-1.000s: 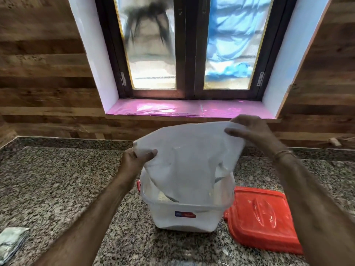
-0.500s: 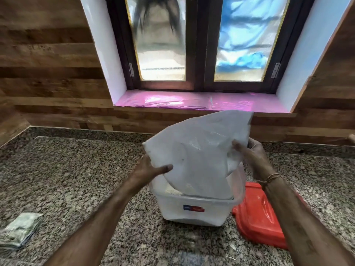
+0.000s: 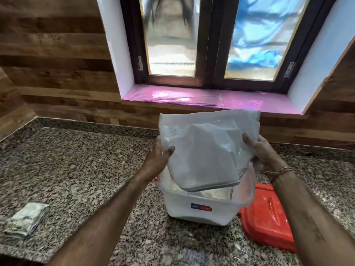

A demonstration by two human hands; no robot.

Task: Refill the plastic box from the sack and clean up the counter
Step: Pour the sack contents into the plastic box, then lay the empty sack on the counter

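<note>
Folded cloth (image 3: 26, 220), window (image 3: 211, 41)

Speckled granite counter (image 3: 80, 169) with plastic box (image 3: 201, 210), red lid (image 3: 269, 217) just beside, folded cloth (image 3: 26, 219) well apart.

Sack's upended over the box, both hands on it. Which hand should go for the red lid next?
Probably the right hand: the red lid lies on the counter directly below it, right of the plastic box. The left hand can keep the sack.

Sack (image 3: 201, 150) white, woven texture, grey hem. Plastic box (image 3: 201, 210) translucent white, blue-and-red label. Lid (image 3: 267, 217) red-orange. Bench (image 3: 76, 166) speckled granite, grey, black and beige. Folded cloth (image 3: 26, 220) pale green-white, mottled. Window sill (image 3: 192, 97) glossy pink.
</note>
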